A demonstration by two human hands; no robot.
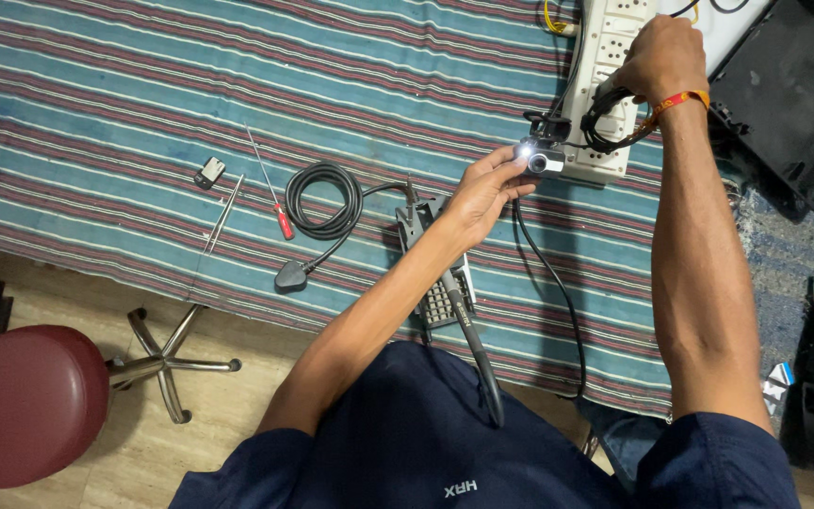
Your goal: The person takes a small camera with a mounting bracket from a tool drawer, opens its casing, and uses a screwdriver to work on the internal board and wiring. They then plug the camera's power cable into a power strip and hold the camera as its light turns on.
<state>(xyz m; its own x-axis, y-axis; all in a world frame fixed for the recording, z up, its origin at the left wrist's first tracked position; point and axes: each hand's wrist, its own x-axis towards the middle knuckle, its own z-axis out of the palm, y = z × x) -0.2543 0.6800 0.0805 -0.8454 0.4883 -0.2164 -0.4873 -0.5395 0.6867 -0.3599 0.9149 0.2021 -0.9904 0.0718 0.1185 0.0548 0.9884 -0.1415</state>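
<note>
While 2 hands (487, 188) work, 1 screwdriver (270, 188) lies nearby.

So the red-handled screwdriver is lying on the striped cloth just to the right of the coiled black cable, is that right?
Not quite. In the head view the red-handled screwdriver lies on the striped cloth just to the left of the coiled black cable, not to its right. The rest holds: it rests flat on the cloth, close beside the coil.
</note>
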